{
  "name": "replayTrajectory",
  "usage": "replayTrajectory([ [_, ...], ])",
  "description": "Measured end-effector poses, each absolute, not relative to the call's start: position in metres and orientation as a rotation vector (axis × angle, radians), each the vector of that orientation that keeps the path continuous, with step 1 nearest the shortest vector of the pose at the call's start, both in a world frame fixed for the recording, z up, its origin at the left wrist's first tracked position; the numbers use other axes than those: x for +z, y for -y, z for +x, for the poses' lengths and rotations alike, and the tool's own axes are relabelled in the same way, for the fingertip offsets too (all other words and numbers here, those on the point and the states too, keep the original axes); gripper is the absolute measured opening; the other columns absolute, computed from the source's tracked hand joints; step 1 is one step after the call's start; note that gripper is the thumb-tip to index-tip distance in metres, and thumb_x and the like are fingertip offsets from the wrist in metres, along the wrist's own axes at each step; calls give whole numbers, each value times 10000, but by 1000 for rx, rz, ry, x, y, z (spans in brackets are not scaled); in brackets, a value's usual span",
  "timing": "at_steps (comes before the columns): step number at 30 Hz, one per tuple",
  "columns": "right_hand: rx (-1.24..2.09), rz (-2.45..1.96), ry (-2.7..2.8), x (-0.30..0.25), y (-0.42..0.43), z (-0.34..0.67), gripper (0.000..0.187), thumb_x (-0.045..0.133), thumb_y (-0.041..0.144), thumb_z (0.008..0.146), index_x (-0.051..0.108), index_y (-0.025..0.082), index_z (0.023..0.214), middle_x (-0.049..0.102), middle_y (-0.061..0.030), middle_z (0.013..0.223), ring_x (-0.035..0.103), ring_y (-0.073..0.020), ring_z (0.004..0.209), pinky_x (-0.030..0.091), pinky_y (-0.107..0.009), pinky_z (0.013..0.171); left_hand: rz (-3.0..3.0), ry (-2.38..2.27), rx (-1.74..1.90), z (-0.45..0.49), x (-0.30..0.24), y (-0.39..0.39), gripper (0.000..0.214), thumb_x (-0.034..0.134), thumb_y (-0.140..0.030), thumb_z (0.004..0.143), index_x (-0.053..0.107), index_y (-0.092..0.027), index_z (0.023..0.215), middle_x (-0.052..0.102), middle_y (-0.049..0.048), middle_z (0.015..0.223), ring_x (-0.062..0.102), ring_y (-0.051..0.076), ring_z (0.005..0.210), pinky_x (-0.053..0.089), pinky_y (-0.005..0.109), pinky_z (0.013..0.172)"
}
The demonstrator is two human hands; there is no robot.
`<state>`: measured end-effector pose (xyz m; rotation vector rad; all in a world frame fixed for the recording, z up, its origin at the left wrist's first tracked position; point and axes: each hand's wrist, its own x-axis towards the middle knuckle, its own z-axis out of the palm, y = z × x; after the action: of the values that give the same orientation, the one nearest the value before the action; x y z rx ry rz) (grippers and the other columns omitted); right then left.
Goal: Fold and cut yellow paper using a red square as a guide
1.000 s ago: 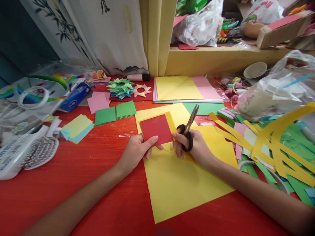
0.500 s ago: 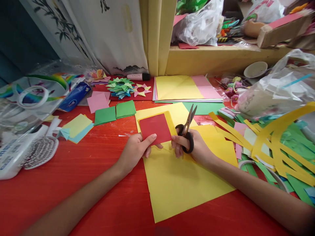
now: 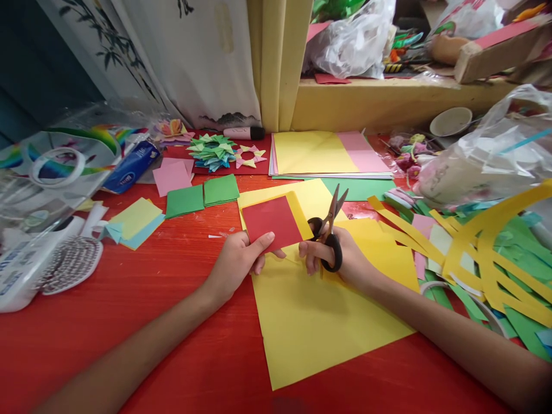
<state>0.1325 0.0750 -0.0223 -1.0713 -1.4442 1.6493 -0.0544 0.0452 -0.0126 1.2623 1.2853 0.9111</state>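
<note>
My left hand [image 3: 241,256] pinches a red paper square [image 3: 272,223] laid over a slightly larger yellow paper [image 3: 298,214], whose edge shows along the top and right. The thumb presses on the red face; most of the other fingers are behind. My right hand [image 3: 332,253] has black-handled scissors [image 3: 333,215] hooked on its fingers, blades pointing up and a little apart. Its fingertips are close to the lower right corner of the squares. Beneath both hands lies a large yellow sheet [image 3: 328,328], with a deeper yellow sheet [image 3: 379,247] under the right wrist.
Green squares [image 3: 184,201] and pink squares [image 3: 171,177] lie to the left. A hairbrush [image 3: 75,265] rests further left. Folded paper rings [image 3: 212,150] and a paper stack [image 3: 314,154] stand at the back. Yellow strips [image 3: 487,259] and green scraps pile up on the right.
The red square has shifted slightly down and right over the yellow one. My right fingertips have come away from the squares' corner. The scissors stay in the right hand.
</note>
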Motion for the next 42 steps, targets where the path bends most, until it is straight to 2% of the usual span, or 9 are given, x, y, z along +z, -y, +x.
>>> replayTrajectory([
  [3,1648,-1070,1451,-23,-75,133,192,621,264,720,493,169,615,576,14,436,544,-120,384,384,-221,400,1280,-1288,898,-55,-12,-45,405,447,-467,812,678,-156,693,360,-42,375,294,82,404,257,241,450],
  [10,1645,-1045,1437,-23,-75,133,181,622,257,728,486,169,649,573,18,436,533,-115,369,383,-226,404,1281,-1282,901,-55,-13,-45,404,446,-456,815,686,-145,722,372,-37,388,301,83,405,257,239,443],
  [21,1695,-941,1299,-22,-74,132,179,593,298,768,463,175,762,609,27,574,541,-98,353,396,-201,371,1264,-1308,904,-52,-8,-45,391,488,-447,796,624,-136,602,394,-42,377,310,68,402,260,227,443],
  [25,1688,-917,1302,-21,-74,131,203,601,336,763,485,170,784,630,8,608,569,-114,388,410,-209,389,1275,-1307,906,-52,-8,-45,392,469,-452,806,635,-141,634,404,-42,384,313,67,399,253,227,438],
  [30,1650,-989,1288,-24,-73,132,193,626,291,740,472,177,758,610,28,547,563,-115,376,401,-201,384,1278,-1319,905,-53,-7,-45,377,513,-432,783,589,-136,563,425,-41,392,334,63,407,275,213,432],
  [32,1657,-1004,1284,-25,-72,131,184,623,270,736,461,183,745,606,34,547,553,-112,366,391,-199,370,1231,-1336,925,-54,-5,-48,303,583,-407,734,594,-137,597,517,-24,466,420,78,443,322,206,438],
  [35,1695,-1023,1338,-20,-70,131,175,609,246,728,445,189,703,578,41,525,545,-113,364,390,-206,371,1128,-1330,1007,-59,-1,-53,243,660,-366,663,627,-159,787,657,16,703,579,144,593,438,233,504],
  [39,1701,-1200,1579,-6,-75,135,184,579,252,720,432,193,627,555,30,537,531,-104,382,372,-213,388,1104,-1331,1055,-64,3,-57,282,692,-331,632,623,-199,872,682,14,827,629,172,680,485,237,534],
  [42,1453,-1437,1888,2,-88,143,169,570,339,718,491,197,673,558,20,546,513,-111,419,352,-223,407,1068,-1320,1118,-64,1,-58,220,670,-326,663,628,-188,829,672,14,804,618,140,648,482,210,532],
])
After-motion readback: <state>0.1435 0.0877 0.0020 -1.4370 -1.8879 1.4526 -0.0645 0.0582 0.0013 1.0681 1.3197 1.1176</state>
